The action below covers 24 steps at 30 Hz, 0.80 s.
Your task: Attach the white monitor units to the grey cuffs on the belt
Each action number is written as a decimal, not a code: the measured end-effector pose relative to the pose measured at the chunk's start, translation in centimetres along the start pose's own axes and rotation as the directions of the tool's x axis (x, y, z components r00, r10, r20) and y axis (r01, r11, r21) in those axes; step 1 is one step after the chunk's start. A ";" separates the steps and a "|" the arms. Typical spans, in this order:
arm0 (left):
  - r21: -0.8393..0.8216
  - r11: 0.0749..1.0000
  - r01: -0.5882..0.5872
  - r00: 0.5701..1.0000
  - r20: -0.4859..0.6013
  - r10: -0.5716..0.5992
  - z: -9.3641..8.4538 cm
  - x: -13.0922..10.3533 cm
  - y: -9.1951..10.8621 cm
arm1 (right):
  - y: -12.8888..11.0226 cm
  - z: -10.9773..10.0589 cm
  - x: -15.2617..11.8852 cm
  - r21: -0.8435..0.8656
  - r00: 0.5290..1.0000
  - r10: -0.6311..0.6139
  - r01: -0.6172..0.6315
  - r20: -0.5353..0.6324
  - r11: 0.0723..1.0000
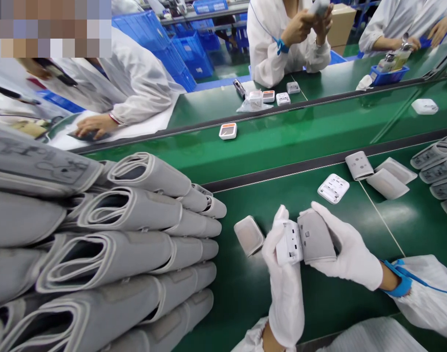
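Observation:
My gloved left hand is closed around a white plastic monitor unit, its slotted back turned up. In my gloved right hand is a folded grey blood pressure cuff, gripped between thumb and fingers, with small dark fittings facing the unit. The cuff's edge is right beside the unit; whether they are joined I cannot tell. Left of my hands lies another folded cuff on the green bench. Beyond them rests a second white unit, back side up.
Rolled grey cuffs are piled high on the left. More folded cuffs lie at right. A green conveyor belt with a dark rail carries a unit and a white piece. Co-workers sit across it.

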State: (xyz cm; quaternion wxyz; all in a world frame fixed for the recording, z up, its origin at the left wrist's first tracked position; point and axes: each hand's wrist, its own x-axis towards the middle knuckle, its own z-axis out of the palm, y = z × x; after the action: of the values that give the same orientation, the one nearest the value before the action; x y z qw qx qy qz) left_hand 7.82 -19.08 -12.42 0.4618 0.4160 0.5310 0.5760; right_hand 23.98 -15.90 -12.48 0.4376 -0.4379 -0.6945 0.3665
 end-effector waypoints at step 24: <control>0.515 0.835 -0.193 0.922 0.387 -0.026 -2.7 1.1 2.0 | 0.7 0.7 -0.4 -0.080 0.994 0.100 -0.096 0.041 0.992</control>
State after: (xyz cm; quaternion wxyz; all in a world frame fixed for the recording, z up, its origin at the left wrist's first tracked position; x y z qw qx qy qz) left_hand 4.75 -18.67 -10.73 0.3922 0.6559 0.5541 0.3302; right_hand 23.64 -16.14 -13.45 0.3859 -0.4799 -0.6956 0.3700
